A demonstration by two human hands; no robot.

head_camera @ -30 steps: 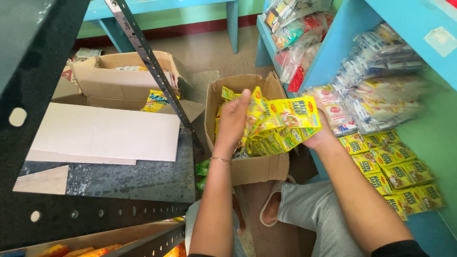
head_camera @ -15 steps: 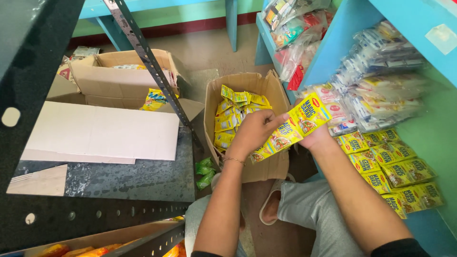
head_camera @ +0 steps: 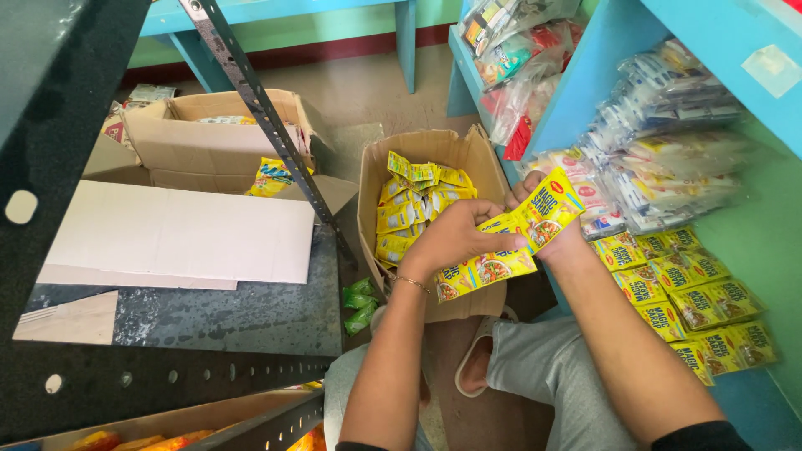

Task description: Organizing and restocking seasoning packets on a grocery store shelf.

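A: What's the person got hold of rn?

B: A strip of yellow sachets (head_camera: 511,242), joined end to end. The left hand (head_camera: 455,238) is closed round the middle of it, fingers curled over the top edge. The right hand (head_camera: 558,242) sits mostly behind the upper sachet, so only fingertips show at its far edge; it grips the strip too, though how tight can't be told.

A: Where's the strip vs. the rest?

B: Held in the air just over the near right corner of the open cardboard box (head_camera: 376,179), between box and the blue shelf (head_camera: 585,92). Lower end hangs down in front of the box wall.

A: How far along, judging by what shows?

B: Partway, prob. A row of matching yellow sachets (head_camera: 685,292) already lies on the lower shelf level, overlapping, running toward the near edge. But the box still has a fair heap of yellow sachets (head_camera: 413,205) in it, so plenty left. The strip in hand isn't on the shelf yet.

A: Other stuff around?

B: Clear packs of pale goods (head_camera: 668,125) stacked on the shelf above the yellow row. A second cardboard box (head_camera: 184,138) further left w/ a flat white sheet (head_camera: 180,234) before it. Small green packets (head_camera: 359,301) on the floor by the box. Person squats, grey trousers (head_camera: 551,367) and a sandal below.
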